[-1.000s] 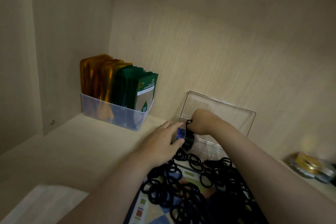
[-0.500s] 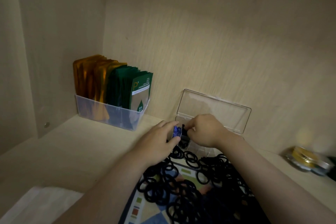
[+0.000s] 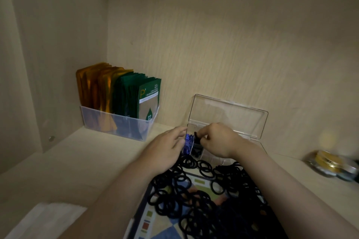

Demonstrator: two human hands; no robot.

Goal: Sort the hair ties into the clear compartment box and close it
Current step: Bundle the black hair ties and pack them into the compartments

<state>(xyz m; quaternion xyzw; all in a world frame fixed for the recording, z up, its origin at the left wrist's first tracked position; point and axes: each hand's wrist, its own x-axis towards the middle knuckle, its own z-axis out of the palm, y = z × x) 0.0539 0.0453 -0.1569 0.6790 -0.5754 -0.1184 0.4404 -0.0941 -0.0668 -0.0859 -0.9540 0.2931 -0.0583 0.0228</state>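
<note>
Right hand [image 3: 217, 140] drew back, pinching hair tie [image 3: 196, 135] | box [image 3: 227, 116] holds blue ties [image 3: 187, 141]

- A single wide-angle view, worn on the person's head, looks forward and down into the corner of a wooden cabinet.
- It faces the back wall [image 3: 213, 35] squarely enough, with the side wall [image 3: 48, 44] running down the left edge and the shelf [image 3: 68, 161] filling the lower half.
- It sits close: both forearms enter from the bottom edge, and the left hand [image 3: 165, 151] and right hand [image 3: 215, 141] meet near mid-frame at the clear compartment box [image 3: 227, 116].
- The hair ties [image 3: 194, 190] lie nearest the lens; the bin of sachets [image 3: 116, 124] stands farther back on the left, and a round tin [image 3: 328, 163] blurs at the right edge.
</note>
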